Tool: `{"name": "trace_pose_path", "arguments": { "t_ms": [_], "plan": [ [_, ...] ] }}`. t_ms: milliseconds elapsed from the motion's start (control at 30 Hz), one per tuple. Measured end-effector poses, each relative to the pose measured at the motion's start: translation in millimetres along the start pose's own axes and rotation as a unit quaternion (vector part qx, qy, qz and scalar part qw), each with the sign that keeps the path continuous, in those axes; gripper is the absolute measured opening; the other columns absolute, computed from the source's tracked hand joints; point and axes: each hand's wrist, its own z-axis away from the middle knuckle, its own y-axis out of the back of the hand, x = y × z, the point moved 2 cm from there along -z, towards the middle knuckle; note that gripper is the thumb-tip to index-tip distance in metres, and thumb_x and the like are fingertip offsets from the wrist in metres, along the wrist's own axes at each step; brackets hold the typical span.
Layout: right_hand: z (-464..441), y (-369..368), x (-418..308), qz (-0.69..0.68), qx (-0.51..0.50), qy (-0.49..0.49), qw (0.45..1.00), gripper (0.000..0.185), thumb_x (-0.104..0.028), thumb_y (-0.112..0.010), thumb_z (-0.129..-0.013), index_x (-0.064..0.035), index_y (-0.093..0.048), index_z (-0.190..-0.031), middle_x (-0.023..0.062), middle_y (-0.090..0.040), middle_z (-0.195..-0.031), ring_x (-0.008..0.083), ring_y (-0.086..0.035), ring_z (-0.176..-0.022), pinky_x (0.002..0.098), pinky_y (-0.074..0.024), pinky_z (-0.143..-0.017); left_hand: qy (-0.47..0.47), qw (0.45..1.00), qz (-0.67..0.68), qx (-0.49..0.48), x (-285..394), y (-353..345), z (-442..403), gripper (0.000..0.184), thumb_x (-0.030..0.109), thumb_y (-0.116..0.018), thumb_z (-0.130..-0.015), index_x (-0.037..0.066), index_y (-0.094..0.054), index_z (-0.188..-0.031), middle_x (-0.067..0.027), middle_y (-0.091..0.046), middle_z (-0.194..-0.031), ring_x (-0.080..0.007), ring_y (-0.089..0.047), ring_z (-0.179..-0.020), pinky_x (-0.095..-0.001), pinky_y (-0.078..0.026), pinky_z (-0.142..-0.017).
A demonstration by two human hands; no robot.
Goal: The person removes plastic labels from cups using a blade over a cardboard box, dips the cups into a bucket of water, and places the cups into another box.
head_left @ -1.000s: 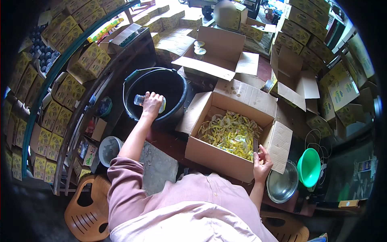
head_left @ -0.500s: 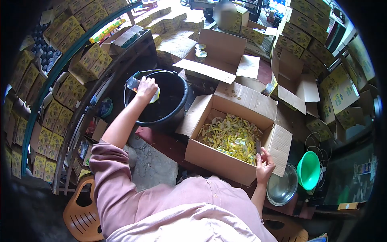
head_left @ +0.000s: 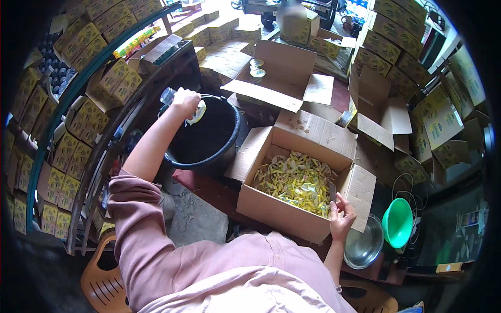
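My left hand [head_left: 185, 103] is wrapped round a clear jar [head_left: 167, 96] above the rim of a black bucket [head_left: 236, 136]. A white-and-yellow piece [head_left: 197, 112], perhaps a lid or label, shows at the other side of that hand. My right hand [head_left: 342, 216] pinches a dark flat strip [head_left: 333, 191], perhaps a blade, at the near right corner of an open cardboard box [head_left: 284, 211]. Yellow and clear shredded wrapper strips [head_left: 297, 180] fill the bottom of this box. The bucket's inside looks dark.
Behind stands another open carton [head_left: 287, 65] with jars [head_left: 257, 73] on its flap. A third open carton [head_left: 383, 112] is to the right. A metal bowl [head_left: 364, 242] and green basin [head_left: 397, 223] lie near my right hand. Stacked yellow boxes [head_left: 81, 122] line the left.
My left hand with the jar has shifted slightly left and up, and the jar has tilted. The right hand stays at the box corner with the dark strip. The view has turned slightly.
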Motion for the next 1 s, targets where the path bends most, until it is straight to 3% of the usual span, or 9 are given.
{"name": "trace_pose_path", "arguments": {
  "t_ms": [167,300,433,500,633,767,833,867,1000],
  "plan": [
    [0.3,1.7,-0.8,0.010,-0.003,-0.004,1.000,0.026,-0.002,-0.066,-0.070,-0.0053,-0.065,-0.096,0.0039,-0.055,-0.061,0.0111,-0.049,-0.056,0.0253,-0.0374,-0.054,-0.009,0.997,0.076,-0.006,40.0,-46.6,10.3,0.053,0.034,-0.068,-0.065,0.001,-0.051,-0.102,-0.0159,-0.058,-0.097,-0.0301,-0.056,-0.094,-0.0392,-0.048,-0.080],
    [-0.5,4.4,1.6,0.024,-0.005,-0.010,1.000,0.026,-0.002,-0.066,-0.070,-0.0062,-0.065,-0.096,0.0052,-0.057,-0.063,0.0123,-0.051,-0.057,0.0261,-0.0380,-0.054,-0.009,0.918,0.170,-0.359,61.1,-63.7,29.2,0.066,0.062,-0.054,-0.071,0.002,-0.064,-0.096,-0.0128,-0.064,-0.093,-0.0271,-0.062,-0.087,-0.0362,-0.049,-0.076],
    [-2.5,3.4,5.1,0.031,-0.011,-0.009,0.999,0.026,-0.003,-0.067,-0.071,-0.0068,-0.065,-0.096,0.0053,-0.057,-0.063,0.0129,-0.051,-0.058,0.0262,-0.0384,-0.054,0.060,0.964,0.181,-0.187,38.9,-58.1,27.4,0.066,0.061,-0.053,-0.073,0.003,-0.061,-0.104,-0.0124,-0.064,-0.095,-0.0258,-0.063,-0.081,-0.0372,-0.051,-0.072],
    [-1.9,1.7,4.2,0.030,-0.010,-0.008,0.999,0.026,-0.002,-0.066,-0.071,-0.0061,-0.065,-0.096,0.0042,-0.056,-0.063,0.0117,-0.050,-0.058,0.0254,-0.0383,-0.055,0.055,0.861,0.216,-0.458,40.6,-61.4,36.6,0.065,0.060,-0.053,-0.074,0.004,-0.059,-0.107,-0.0137,-0.064,-0.095,-0.0256,-0.064,-0.080,-0.0377,-0.051,-0.071],
    [-3.1,1.5,1.8,0.018,-0.006,-0.010,1.000,0.026,-0.001,-0.065,-0.072,-0.0040,-0.064,-0.098,0.0014,-0.055,-0.063,0.0084,-0.047,-0.059,0.0235,-0.0377,-0.055,0.073,0.933,0.215,-0.280,36.2,-57.2,29.0,0.061,0.061,-0.049,-0.076,0.007,-0.063,-0.103,-0.0088,-0.066,-0.092,-0.0234,-0.063,-0.083,-0.0332,-0.050,-0.073],
    [-0.9,2.4,3.8,-0.011,0.005,-0.029,1.000,0.026,-0.003,-0.066,-0.072,-0.0047,-0.064,-0.097,0.0025,-0.055,-0.062,0.0096,-0.048,-0.058,0.0244,-0.0377,-0.055,0.063,0.904,0.173,-0.385,44.8,-34.8,45.1,0.059,0.057,-0.055,-0.074,0.002,-0.066,-0.092,-0.0109,-0.066,-0.084,-0.0221,-0.064,-0.078,-0.0338,-0.050,-0.072],
    [0.3,3.3,5.0,-0.020,0.013,-0.034,0.999,0.025,-0.004,-0.066,-0.071,-0.0049,-0.064,-0.096,0.0031,-0.055,-0.062,0.0102,-0.049,-0.057,0.0248,-0.0376,-0.054,0.093,0.959,0.178,-0.200,42.1,-37.6,42.5,0.058,0.057,-0.055,-0.074,0.003,-0.066,-0.093,-0.0092,-0.067,-0.086,-0.0210,-0.064,-0.080,-0.0320,-0.050,-0.073],
    [0.9,4.4,5.0,-0.023,0.015,-0.038,0.999,0.025,-0.004,-0.066,-0.072,-0.0047,-0.064,-0.096,0.0030,-0.055,-0.062,0.0101,-0.049,-0.057,0.0247,-0.0376,-0.054,0.104,0.895,0.179,-0.395,45.7,-38.4,40.3,0.057,0.057,-0.055,-0.074,0.004,-0.066,-0.093,-0.0087,-0.066,-0.088,-0.0212,-0.064,-0.082,-0.0326,-0.050,-0.075],
    [1.2,8.0,3.8,-0.017,0.019,-0.038,0.999,0.024,-0.004,-0.066,-0.072,-0.0042,-0.064,-0.097,0.0027,-0.055,-0.061,0.0098,-0.049,-0.057,0.0245,-0.0374,-0.054,0.049,0.909,0.133,-0.391,48.7,-25.1,44.2,0.055,0.056,-0.055,-0.074,0.008,-0.065,-0.098,-0.0082,-0.066,-0.090,-0.0213,-0.063,-0.086,-0.0337,-0.049,-0.079]
  ]
}}
